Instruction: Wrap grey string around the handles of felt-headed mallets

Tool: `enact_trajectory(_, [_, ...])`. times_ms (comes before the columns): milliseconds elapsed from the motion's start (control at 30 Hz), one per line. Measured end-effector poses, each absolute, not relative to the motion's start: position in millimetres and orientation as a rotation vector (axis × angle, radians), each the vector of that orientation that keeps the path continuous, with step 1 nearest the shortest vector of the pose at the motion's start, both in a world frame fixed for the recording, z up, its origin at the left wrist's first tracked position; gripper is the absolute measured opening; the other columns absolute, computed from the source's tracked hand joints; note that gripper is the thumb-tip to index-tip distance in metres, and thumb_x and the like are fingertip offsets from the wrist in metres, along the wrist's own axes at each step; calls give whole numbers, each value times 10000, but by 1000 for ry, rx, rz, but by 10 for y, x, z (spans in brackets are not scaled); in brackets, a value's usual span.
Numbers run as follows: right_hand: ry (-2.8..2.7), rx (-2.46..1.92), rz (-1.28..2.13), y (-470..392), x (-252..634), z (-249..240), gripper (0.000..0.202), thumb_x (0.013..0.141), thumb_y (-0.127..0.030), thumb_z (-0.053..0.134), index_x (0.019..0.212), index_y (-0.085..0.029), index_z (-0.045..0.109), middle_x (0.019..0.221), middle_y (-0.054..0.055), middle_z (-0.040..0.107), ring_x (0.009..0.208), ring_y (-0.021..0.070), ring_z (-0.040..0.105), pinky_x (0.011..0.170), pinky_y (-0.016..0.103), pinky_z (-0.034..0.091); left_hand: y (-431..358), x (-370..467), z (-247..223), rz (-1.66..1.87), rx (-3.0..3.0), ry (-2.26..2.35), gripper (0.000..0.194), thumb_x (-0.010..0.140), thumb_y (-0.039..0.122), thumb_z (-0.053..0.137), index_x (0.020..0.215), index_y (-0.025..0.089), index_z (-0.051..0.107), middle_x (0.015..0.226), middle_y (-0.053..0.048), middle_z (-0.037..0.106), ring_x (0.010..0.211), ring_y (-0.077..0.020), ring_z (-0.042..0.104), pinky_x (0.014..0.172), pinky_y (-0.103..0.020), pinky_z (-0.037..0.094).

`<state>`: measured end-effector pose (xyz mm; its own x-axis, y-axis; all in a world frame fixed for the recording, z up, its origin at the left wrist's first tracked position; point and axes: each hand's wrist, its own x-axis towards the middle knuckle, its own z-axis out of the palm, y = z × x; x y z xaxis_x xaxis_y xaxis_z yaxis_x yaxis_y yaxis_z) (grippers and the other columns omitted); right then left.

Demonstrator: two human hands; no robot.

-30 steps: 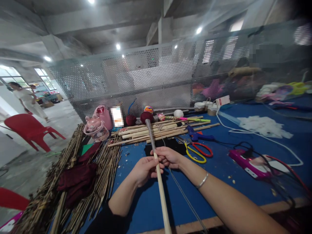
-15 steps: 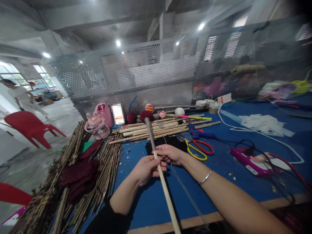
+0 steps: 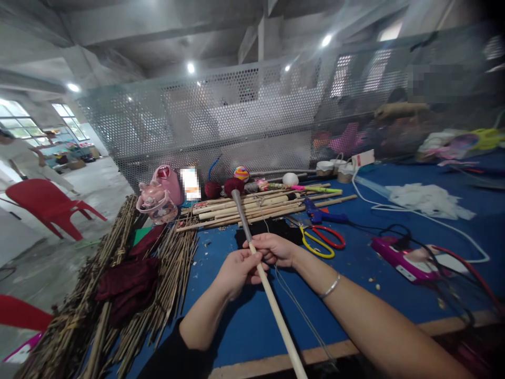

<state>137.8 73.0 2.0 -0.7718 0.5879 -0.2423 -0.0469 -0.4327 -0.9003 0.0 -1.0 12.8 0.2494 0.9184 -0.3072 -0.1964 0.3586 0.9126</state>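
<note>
Grey wrapping [image 3: 241,213] ends partway down the pale stick [image 3: 278,316], slanting above the blue worktop [image 3: 244,337]. The left hand's [image 3: 239,271] grip pinches the stick, apparently to steady it; the right hand [image 3: 278,249] pinches the wrapping's edge, perhaps for tension. Beyond stands a perforated screen [image 3: 197,131] under concrete beams [image 3: 150,32].

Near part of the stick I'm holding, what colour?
The stick's near part is pale tan; head view.

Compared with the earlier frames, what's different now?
The near end of the pale stick has swung right; a background person in white has moved left, toward the picture's edge. Nothing was taken or let go: the left hand and right hand stay on the stick, by its grey wrapping. The scissors and blue glue gun lie as before.
</note>
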Motion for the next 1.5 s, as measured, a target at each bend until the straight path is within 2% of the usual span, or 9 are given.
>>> enact_trajectory(133, [-1496,-824,2108,713,1341,9,261,693,-366,612,705,-133,495,438,-86,398,315,1,188,303,147,80,-16,-16,129,809,832,981,333,663,385,635,861,131,552,747,-75,641,584,-121,606,495,-205,466])
enact_trajectory(300, [-1562,-997,1853,709,1294,-35,281,663,-359,628,625,-152,442,372,-105,329,298,14,209,288,154,109,29,-8,47,885,939,1235,349,593,408,680,682,136,480,530,-2,558,421,-70,505,429,-182,415])
enact_trajectory(533, [-1404,-831,2192,701,1355,36,282,678,-372,633,768,-142,495,419,-116,321,324,2,141,312,142,60,-9,21,127,890,965,1028,272,646,366,638,714,124,533,643,-24,591,512,-76,552,525,-193,448])
enact_trajectory(733, [-1482,-879,2036,718,1284,-69,293,681,-388,623,673,-141,465,467,-77,435,309,-1,225,292,153,81,0,75,71,950,734,1012,125,725,241,500,771,126,516,639,-55,608,542,-122,586,509,-215,448])
enact_trajectory(900, [-1540,-997,1962,718,1201,-116,268,692,-390,597,702,-153,473,462,-66,468,312,21,298,278,152,112,99,62,8,957,340,888,158,754,208,378,677,115,481,537,-11,498,375,-60,430,368,-178,347])
enact_trajectory(1100, [-1478,-842,2085,714,1222,-71,201,703,-322,582,781,-154,504,440,-109,324,324,8,153,300,145,67,131,68,116,1026,175,876,213,827,291,358,664,158,388,465,81,305,294,-1,199,292,-104,112])
enact_trajectory(1200, [-1403,-797,2155,723,1227,-81,204,670,-265,598,819,-159,507,447,-116,298,331,8,126,305,147,55,122,75,150,1048,151,920,220,844,304,358,674,165,372,462,92,281,289,4,182,292,-93,103])
enact_trajectory(1400, [-1418,-862,2031,711,1197,-114,215,692,-322,591,807,-147,541,397,-121,255,319,16,127,299,153,55,120,61,173,1053,138,935,227,842,319,375,675,165,376,466,91,299,286,9,184,279,-90,110])
enact_trajectory(1500, [-1438,-860,1992,692,1185,-110,245,708,-356,579,824,-141,552,413,-103,339,315,14,156,294,156,66,120,50,189,1033,145,892,236,840,318,363,681,149,408,503,65,375,288,18,207,271,-89,134])
